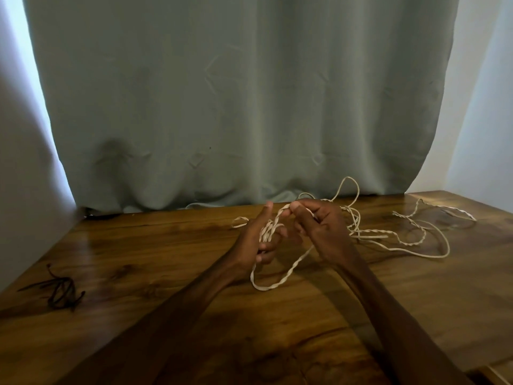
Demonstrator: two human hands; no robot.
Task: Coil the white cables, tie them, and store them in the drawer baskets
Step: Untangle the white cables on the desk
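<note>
Both hands are working just above the table (166,245). The left hand (256,240) is acting as the spool: thumb standing straight up, the other fingers (266,248) curling in and gripping several turns of the white cable (278,217) against the palm so the coil can't spring apart. The right hand (322,232) is pinching the twisted strand between thumb tip and forefinger, right beside the left thumb, feeding the next turn across. One slack loop is drooping below both sets of fingers and brushing the wood.

The loose tangle (372,232) is sprawling out beyond the right knuckles, on the feeding side, so by my reckoning plenty is waiting to be wound. Well off past the left wrist, a bundle of dark ties (59,290) is lying ready, probably for binding the finished coil. No drawer baskets are showing, only a curtain (236,107) hanging past the fingertips. Early going, I'd say: coiling, with tying and storing to come.
</note>
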